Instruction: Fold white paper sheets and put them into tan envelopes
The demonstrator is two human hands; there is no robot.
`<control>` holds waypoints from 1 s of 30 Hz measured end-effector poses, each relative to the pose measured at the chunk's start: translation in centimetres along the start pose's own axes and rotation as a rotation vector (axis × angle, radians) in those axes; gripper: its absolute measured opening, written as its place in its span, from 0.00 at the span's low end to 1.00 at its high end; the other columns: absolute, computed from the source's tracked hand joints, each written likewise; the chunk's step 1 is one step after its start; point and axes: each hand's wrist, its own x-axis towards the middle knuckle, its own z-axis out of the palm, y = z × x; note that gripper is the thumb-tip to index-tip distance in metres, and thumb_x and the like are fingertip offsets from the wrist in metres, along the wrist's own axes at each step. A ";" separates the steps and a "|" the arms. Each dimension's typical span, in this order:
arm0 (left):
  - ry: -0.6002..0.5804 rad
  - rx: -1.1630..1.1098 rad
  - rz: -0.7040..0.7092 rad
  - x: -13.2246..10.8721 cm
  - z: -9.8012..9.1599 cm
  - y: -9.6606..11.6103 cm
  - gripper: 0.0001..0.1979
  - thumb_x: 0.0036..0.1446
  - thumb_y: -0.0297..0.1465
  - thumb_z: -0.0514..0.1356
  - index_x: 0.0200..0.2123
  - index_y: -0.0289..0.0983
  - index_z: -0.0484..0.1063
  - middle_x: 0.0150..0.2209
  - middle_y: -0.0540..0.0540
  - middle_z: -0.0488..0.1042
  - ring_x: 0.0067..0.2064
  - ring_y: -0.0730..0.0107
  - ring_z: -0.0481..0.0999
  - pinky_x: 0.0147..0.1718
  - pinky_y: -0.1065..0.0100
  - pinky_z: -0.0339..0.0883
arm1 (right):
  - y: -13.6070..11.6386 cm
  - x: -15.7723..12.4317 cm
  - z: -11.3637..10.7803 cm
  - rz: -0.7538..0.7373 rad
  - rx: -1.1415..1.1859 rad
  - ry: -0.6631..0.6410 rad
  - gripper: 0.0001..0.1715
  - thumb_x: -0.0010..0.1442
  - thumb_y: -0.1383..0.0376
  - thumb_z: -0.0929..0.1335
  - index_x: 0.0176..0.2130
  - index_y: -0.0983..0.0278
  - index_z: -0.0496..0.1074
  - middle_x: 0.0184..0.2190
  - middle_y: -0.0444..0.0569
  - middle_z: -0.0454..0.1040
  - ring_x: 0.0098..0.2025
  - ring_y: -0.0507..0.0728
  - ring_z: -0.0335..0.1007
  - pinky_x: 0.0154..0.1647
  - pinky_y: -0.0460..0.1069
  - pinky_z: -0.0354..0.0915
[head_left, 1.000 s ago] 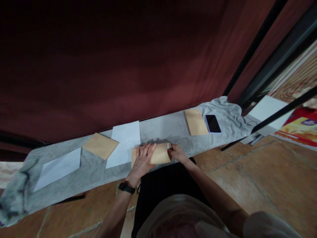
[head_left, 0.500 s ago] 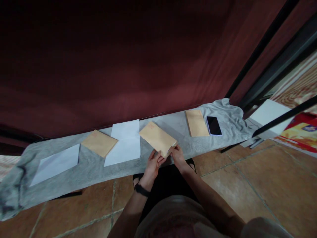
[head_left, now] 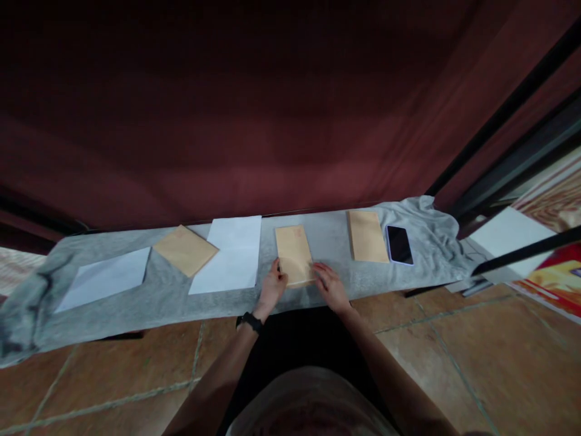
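Observation:
A tan envelope (head_left: 294,258) lies upright on the grey cloth (head_left: 172,297) right in front of me. My left hand (head_left: 273,287) rests at its near left corner, fingers curled against the edge. At the near right corner my right hand (head_left: 330,286) lies with fingers stretched flat toward the envelope. Whether either hand actually pinches the paper is unclear. A black watch (head_left: 249,321) sits on my left wrist.
More paper lies on the cloth: a white sheet (head_left: 232,254) and a tan envelope (head_left: 184,249) to the left, another white sheet (head_left: 106,277) far left, a tan envelope (head_left: 366,236) and a phone (head_left: 400,244) to the right. Dark red curtain behind; tiled floor below.
The envelope was lying sideways under my left palm, then was lifted and turned. It now lies lengthwise and flat, with both hands drawn back to its near corners.

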 end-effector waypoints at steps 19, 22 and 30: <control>-0.093 0.537 0.471 11.9 4.4 2.8 0.29 0.70 0.37 0.43 0.70 0.33 0.57 0.72 0.38 0.56 0.73 0.57 0.52 0.71 0.51 0.43 | 0.0 0.3 0.1 -0.157 -0.187 -0.151 0.22 0.71 0.67 0.59 0.60 0.59 0.71 0.60 0.52 0.74 0.64 0.59 0.66 0.70 0.62 0.55; -0.112 0.527 0.513 11.2 4.5 2.4 0.29 0.70 0.36 0.44 0.71 0.35 0.56 0.72 0.40 0.57 0.73 0.60 0.52 0.71 0.53 0.42 | 0.0 0.3 0.2 -0.143 -0.174 -0.147 0.22 0.71 0.67 0.59 0.59 0.58 0.72 0.59 0.52 0.75 0.63 0.59 0.67 0.70 0.62 0.55; -0.206 0.488 0.592 6.7 4.4 1.7 0.29 0.72 0.38 0.43 0.71 0.35 0.55 0.72 0.41 0.55 0.74 0.63 0.49 0.72 0.55 0.40 | 0.6 0.0 0.4 -0.136 -0.159 -0.117 0.21 0.71 0.66 0.58 0.56 0.61 0.73 0.56 0.53 0.76 0.61 0.59 0.68 0.70 0.62 0.55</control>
